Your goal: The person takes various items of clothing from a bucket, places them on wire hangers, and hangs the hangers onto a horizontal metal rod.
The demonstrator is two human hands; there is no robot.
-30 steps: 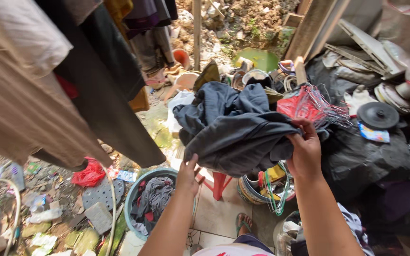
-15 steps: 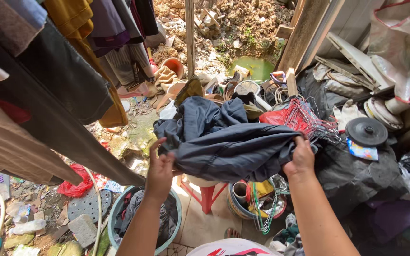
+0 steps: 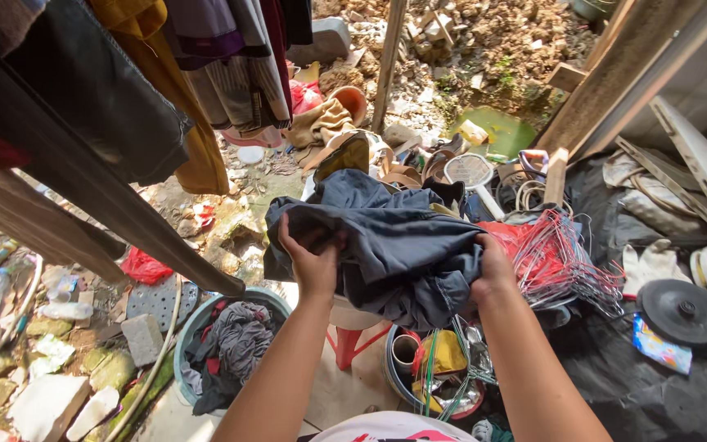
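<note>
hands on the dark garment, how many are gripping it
2. The left hand grips the dark garment at its left edge; the right hand clutches its right side, beside the red hangers.

Sunlit outdoor yard: rubble-strewn dirt ground, stagnant green puddle, upright wooden post, leaning wooden planks, pale tiled floor patch, red plastic stool.

The floor is pale tile below the hands, turning to mossy stone and rubble to the left of the left hand. On it, under that hand, stands a round teal plastic basin of crumpled clothes; a red plastic stool stands between the forearms, and a bowl of clutter sits under the right hand.
</note>
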